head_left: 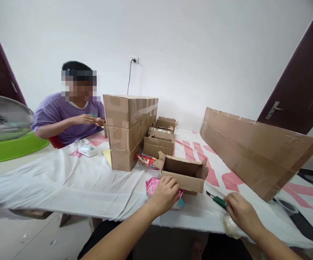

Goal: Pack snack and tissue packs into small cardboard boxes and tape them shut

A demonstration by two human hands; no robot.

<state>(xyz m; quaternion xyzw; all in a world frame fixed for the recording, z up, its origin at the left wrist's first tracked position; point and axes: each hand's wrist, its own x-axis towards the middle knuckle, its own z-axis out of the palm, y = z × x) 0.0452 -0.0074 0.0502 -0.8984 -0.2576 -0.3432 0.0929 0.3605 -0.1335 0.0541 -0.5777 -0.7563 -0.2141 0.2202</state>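
My left hand (165,193) rests closed on a pink snack packet (151,185) lying on the white cloth in front of a small open cardboard box (185,174). My right hand (241,212) grips a green-handled utility knife (216,200) whose blade points left toward that box. A clear plastic wrapper (229,226) lies under my right wrist. A red snack packet (146,160) lies just left of the open box.
A stack of three taped cartons (128,130) stands mid-table with several open small boxes (159,141) behind. A long flat cardboard sheet (256,150) leans at right. A person in a purple shirt (67,117) sits at far left, beside a fan (3,117). A tape roll (287,206) sits at right.
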